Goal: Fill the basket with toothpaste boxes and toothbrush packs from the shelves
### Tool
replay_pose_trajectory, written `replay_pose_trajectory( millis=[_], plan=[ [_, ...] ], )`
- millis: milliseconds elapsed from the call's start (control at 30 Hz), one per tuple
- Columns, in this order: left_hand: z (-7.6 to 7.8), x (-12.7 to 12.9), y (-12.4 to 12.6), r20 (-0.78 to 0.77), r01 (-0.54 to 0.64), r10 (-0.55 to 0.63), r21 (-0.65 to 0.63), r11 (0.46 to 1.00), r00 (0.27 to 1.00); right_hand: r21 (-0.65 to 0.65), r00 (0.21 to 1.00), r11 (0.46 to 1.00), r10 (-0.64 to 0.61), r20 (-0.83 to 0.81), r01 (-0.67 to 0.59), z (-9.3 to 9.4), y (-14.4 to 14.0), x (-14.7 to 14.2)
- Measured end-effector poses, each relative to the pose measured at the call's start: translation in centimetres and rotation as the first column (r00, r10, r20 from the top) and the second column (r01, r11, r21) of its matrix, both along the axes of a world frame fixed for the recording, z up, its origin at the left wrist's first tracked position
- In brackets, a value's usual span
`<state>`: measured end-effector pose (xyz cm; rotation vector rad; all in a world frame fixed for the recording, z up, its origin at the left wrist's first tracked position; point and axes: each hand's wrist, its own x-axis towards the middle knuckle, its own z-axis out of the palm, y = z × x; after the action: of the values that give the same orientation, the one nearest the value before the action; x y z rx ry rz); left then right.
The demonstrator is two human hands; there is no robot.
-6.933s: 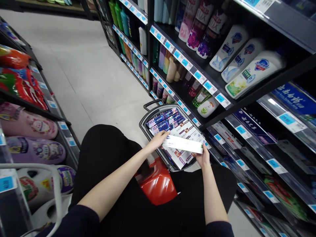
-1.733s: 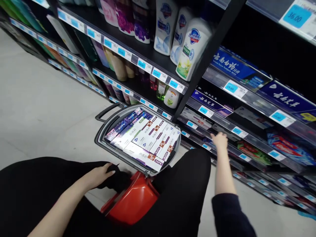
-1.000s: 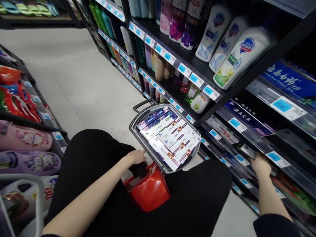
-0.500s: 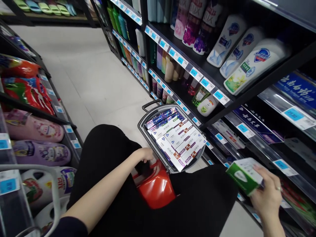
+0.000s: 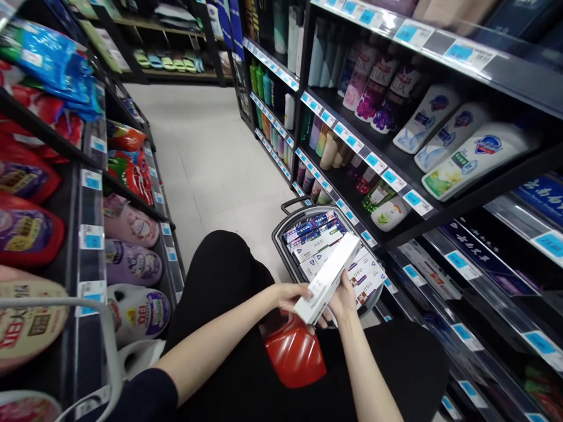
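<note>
Over the near part of a grey basket (image 5: 281, 246), I hold a long white toothpaste box (image 5: 332, 272) in both hands. It lies at a slant, one end toward me. My left hand (image 5: 294, 296) grips the nearer end, thumb on top. My right hand (image 5: 345, 300) is closed around the box from the right and below, with part of its fingers hidden. Inside the basket lie rows of white and purple toothpaste boxes (image 5: 367, 275), partly covered by the box I hold. Between my knees, just under my left hand, is a glossy red plastic object (image 5: 295, 356).
Shelving on the right carries leaning white body wash bottles (image 5: 477, 155) and boxed goods on lower tiers. On the left stand detergent bottles (image 5: 136, 310) and bagged goods (image 5: 53, 64). A pale rail (image 5: 112, 351) is close by at lower left. Aisle floor (image 5: 211, 164) stretches ahead.
My right hand has come from the right-hand shelf to above the basket with the box. My left hand has moved from the basket's near edge onto the box. The view has shifted.
</note>
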<state>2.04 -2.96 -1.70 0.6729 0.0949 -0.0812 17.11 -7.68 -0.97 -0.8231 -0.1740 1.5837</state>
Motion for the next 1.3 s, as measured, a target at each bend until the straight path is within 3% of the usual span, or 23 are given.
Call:
replay_pose_trajectory(
  millis=[100,167,200,233,300,367,433,667,867,967,1033,1067,1100,1167,1233,1267,1300],
  plan=[
    [-1.1,0.5,-0.3,-0.132,0.002,0.013,0.109,0.994,0.991,0.056,1.0,0.998,0.007,0.007,-0.007,-1.2,-1.0,0.7],
    [-1.2,0.9,0.0,-0.218,-0.065,0.126,0.269,0.961,0.968,0.1,0.998,0.993,-0.057,0.018,0.054,-1.4,-1.3,1.6],
    [-1.1,1.0,0.2,-0.245,-0.11,0.22,0.396,0.912,0.944,0.104,0.994,0.99,-0.102,0.028,0.099,-1.5,-1.3,2.0],
    [-1.0,1.1,0.4,-0.254,-0.139,0.323,0.548,0.825,0.912,0.096,0.987,0.984,-0.155,0.042,0.15,-1.6,-1.3,2.4],
    [-0.7,1.3,0.8,-0.23,-0.095,0.475,0.819,0.566,0.849,0.061,0.966,0.968,-0.246,0.078,0.242,-1.9,-1.2,2.8],
    [-0.6,1.4,1.0,-0.213,0.028,0.523,0.94,0.339,0.825,0.034,0.952,0.957,-0.29,0.1,0.288,-2.2,-1.1,2.9],
    [-0.9,1.4,1.0,-0.202,0.088,0.526,0.968,0.235,0.826,0.031,0.95,0.955,-0.297,0.1,0.296,-2.2,-1.1,2.9],
    [-1.2,1.2,1.0,-0.158,0.099,0.505,0.985,0.141,0.849,0.073,0.959,0.96,-0.276,0.068,0.271,-1.7,-1.0,3.0],
    [-0.3,1.2,0.6,-0.239,0.231,0.581,0.969,0.089,0.778,0.095,0.967,0.964,-0.252,0.036,0.248,-2.2,-0.9,3.7],
    [-0.5,1.3,0.7,-0.215,0.237,0.611,0.97,0.046,0.762,0.133,0.968,0.96,-0.25,0.021,0.245,-2.1,-1.0,4.1],
    [-0.9,1.3,1.2,-0.185,0.175,0.608,0.982,0.075,0.772,0.142,0.966,0.957,-0.259,0.021,0.254,-1.9,-1.0,4.4],
    [-1.1,1.4,1.4,-0.176,0.117,0.601,0.984,0.137,0.78,0.143,0.964,0.955,-0.266,0.02,0.261,-1.8,-1.1,4.5],
    [-1.3,1.4,1.7,-0.185,0.051,0.588,0.97,0.237,0.788,0.143,0.962,0.953,-0.271,0.016,0.266,-1.7,-1.1,4.6],
    [-1.6,1.4,2.1,-0.25,-0.068,0.521,0.853,0.517,0.816,0.142,0.963,0.953,-0.268,-0.002,0.266,-1.4,-1.2,4.7],
    [-1.8,1.3,2.1,-0.323,-0.101,0.358,0.603,0.791,0.876,0.143,0.968,0.957,-0.252,-0.016,0.251,-1.0,-1.2,4.8],
    [-1.9,1.2,2.0,-0.338,-0.075,0.249,0.453,0.888,0.908,0.146,0.969,0.958,-0.246,-0.015,0.245,-0.8,-1.2,4.8],
    [-1.9,1.1,1.8,-0.335,-0.035,0.143,0.307,0.951,0.931,0.152,0.969,0.958,-0.245,-0.007,0.243,-0.7,-1.3,4.7]
  ],
)
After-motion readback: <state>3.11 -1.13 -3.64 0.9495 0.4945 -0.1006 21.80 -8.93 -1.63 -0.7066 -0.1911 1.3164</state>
